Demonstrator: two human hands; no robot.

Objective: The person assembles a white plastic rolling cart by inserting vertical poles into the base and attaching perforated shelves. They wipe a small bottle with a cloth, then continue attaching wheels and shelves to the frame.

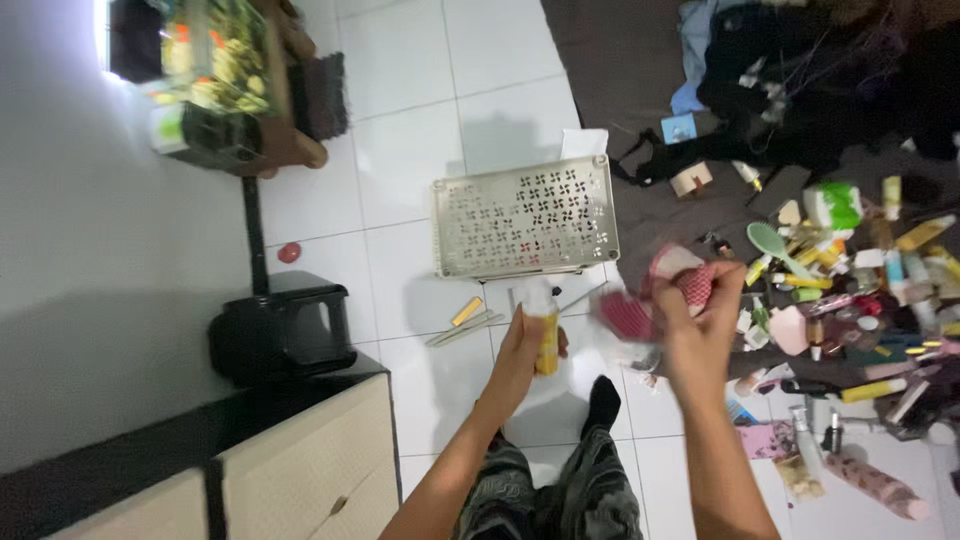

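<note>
Head view: white tiled floor (420, 170), dark rug (620, 60), scattered cosmetics (860, 300).

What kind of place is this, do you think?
Probably a room in a home: white tiled floor, a low cabinet by the wall, and a heap of cosmetics spread on a dark rug. The left hand holds a yellow bottle.

A perforated metal tray (524, 215) lies on white tiles (410, 170) near scattered cosmetics (850, 290).
</note>
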